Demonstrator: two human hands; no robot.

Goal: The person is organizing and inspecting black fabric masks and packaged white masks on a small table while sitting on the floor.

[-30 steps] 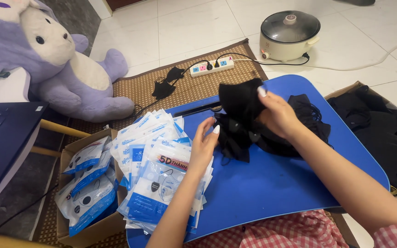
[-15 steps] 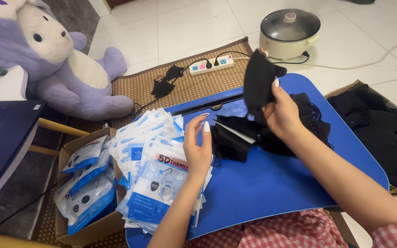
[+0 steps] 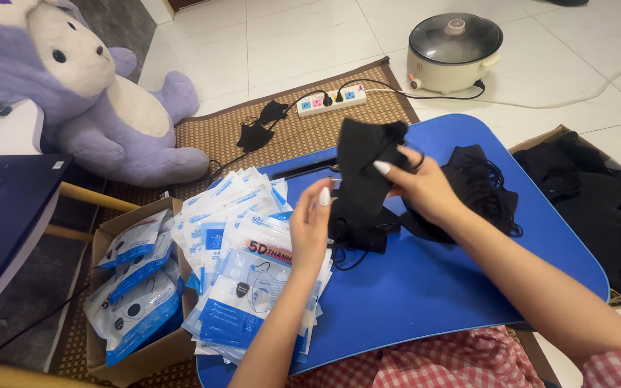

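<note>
While the right hand (image 3: 418, 188) pinches a black mask (image 3: 364, 176) upright above the blue tray's (image 3: 433, 287) far edge, the left hand (image 3: 312, 226) rises beside it, fingers loosely open, touching its lower edge.

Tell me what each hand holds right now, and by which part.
The right hand pinches a black face mask near its upper edge, lifted above the blue tray. The left hand touches the mask's lower side; whether its fingers grip cannot be told.
</note>
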